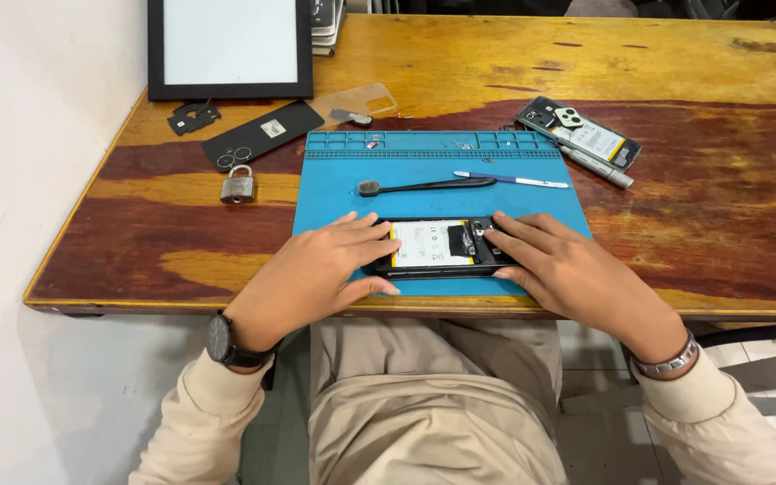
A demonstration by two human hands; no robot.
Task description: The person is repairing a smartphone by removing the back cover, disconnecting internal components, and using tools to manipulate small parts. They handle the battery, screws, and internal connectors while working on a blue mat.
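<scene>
You have an open phone with its back off, lying at the near edge of the blue mat. Your left hand lies flat with fingers spread, holding the phone's left end down. Your right hand presses fingertips on its right end, by the black part. I think you are seating a part inside. Next, press gently and evenly.

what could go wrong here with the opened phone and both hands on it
The opened phone lies near the blue mat's front edge, close to the table edge, so a push might slide it off. The right hand presses fingertips on exposed parts, which might be damaged. The left hand covers one end.
</scene>
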